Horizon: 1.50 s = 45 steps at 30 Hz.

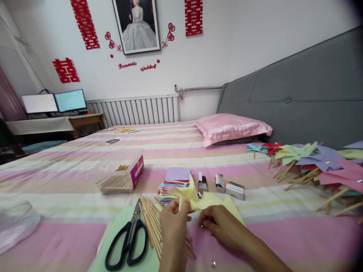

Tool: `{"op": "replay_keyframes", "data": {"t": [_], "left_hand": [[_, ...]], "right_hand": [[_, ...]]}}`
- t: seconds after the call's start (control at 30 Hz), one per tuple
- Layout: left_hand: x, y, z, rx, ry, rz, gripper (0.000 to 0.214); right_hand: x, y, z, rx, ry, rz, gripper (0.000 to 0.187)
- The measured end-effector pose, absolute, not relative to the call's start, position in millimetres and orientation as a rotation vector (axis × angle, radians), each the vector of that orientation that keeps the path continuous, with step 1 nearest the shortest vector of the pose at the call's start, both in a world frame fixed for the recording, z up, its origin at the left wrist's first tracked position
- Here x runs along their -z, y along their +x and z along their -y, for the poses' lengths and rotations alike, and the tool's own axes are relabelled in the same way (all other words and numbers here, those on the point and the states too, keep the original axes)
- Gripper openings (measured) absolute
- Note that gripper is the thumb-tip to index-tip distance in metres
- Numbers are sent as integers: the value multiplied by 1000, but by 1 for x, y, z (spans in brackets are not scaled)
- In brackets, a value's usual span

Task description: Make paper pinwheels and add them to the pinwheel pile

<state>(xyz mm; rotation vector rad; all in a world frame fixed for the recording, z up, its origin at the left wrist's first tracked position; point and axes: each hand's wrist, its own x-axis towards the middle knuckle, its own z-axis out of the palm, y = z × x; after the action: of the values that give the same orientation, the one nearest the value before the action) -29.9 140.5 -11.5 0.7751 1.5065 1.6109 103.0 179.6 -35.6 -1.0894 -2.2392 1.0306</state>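
Note:
My left hand is closed on a yellow paper pinwheel, its corners folded toward the middle between thumb and fingers. Just to its right, my right hand has its fingers pinched together on a small shiny thumbtack, mostly hidden by the fingertips. Under and beside the left hand lie several wooden sticks. A sheet of yellow paper is behind the right hand. Another silver thumbtack rests on the bedspread near me, and a few more thumbtacks sit beyond the pinwheel.
Dark-handled scissors lie on green paper at left. Beyond are a stack of coloured paper squares, small boxes and a clear tub of sticks. Finished pinwheels pile up at right, near a pink pillow.

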Motion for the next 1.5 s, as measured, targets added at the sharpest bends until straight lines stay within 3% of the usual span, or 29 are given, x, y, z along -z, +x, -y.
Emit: {"op": "replay_keyframes", "data": {"t": [0.2, 0.47, 0.67, 1.13, 1.5], "left_hand": [[12, -30, -140, -1611, 779, -1482, 19], [11, -29, -141, -1623, 747, -1461, 20], [12, -30, -140, -1618, 755, -1479, 19], [11, -29, -140, -1615, 771, -1483, 18], [11, -29, -139, -1609, 750, -1483, 19]], "right_hand": [[31, 102, -177, -987, -1023, 2274, 21], [31, 105, -176, -1047, -980, 2253, 28], [37, 111, -181, -876, -1080, 2209, 35], [34, 108, -180, -877, -1121, 2280, 17], [30, 114, -188, -922, -1020, 2196, 17]]}}
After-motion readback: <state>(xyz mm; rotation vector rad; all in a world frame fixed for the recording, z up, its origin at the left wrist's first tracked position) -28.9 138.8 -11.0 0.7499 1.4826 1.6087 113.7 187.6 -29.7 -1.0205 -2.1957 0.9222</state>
